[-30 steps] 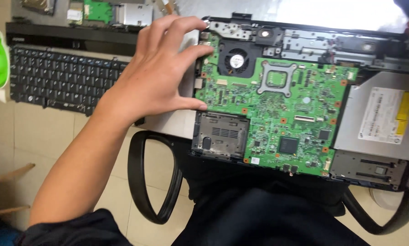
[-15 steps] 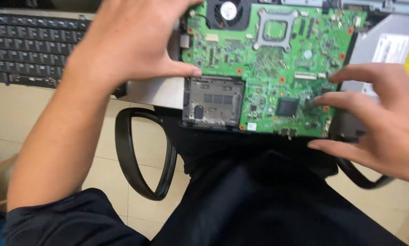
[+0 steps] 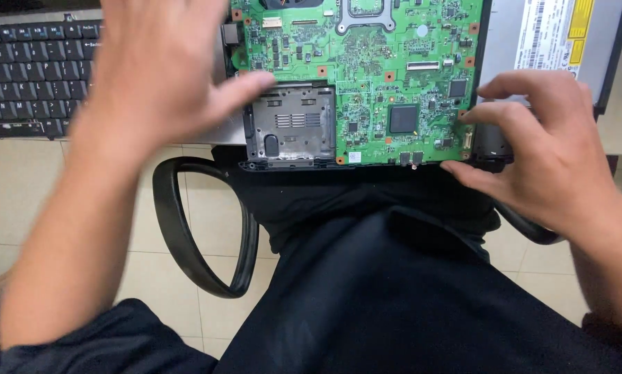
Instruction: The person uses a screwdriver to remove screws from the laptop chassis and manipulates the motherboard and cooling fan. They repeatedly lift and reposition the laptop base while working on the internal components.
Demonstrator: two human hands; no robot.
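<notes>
Position check, left to right: my left hand [image 3: 155, 76], fingers spread and gripping nothing, rests at the left edge of the green rectangular circuit board [image 3: 373, 76], thumb by its grey metal card slot [image 3: 290, 128]. Board lies straight ahead, long axis left-right. My right hand [image 3: 550, 156], half-curled and empty, touches its near right corner.

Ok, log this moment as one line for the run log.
left hand open, thumb by metal card slot | right hand open, fingertips at green motherboard edge | keyboard left
</notes>
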